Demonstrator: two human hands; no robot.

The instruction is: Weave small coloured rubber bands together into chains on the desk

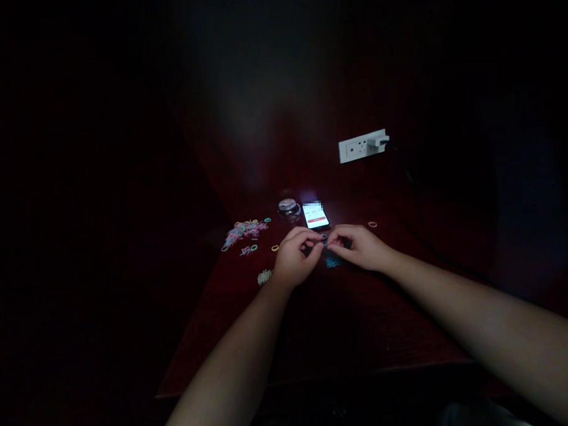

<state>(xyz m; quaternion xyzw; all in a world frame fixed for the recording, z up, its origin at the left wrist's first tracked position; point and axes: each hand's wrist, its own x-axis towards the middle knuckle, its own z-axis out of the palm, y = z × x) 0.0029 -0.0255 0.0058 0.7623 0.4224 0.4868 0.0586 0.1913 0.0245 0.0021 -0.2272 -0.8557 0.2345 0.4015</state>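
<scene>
My left hand (295,256) and my right hand (358,246) meet over the dark red table, fingertips almost touching. Both are closed in a pinch around a small blue piece (325,244), whose exact shape is too small to make out. Just beyond the fingertips shows a little blue ring (324,236). Under the right fingers lies a bunch of small blue pieces (333,261). Beside the left wrist is a small heap of pale yellowish pieces (264,276), partly covered by that hand. A yellow ring (274,248) rests left of the left hand.
A lit phone (316,215) lies beyond my hands, next to a round lidded jar (289,208). Mixed pastel pieces form a pile (245,230) at the left. A pinkish ring (372,224) lies at the right. On the wall, a socket panel (362,146) holds a plug with a dark cable.
</scene>
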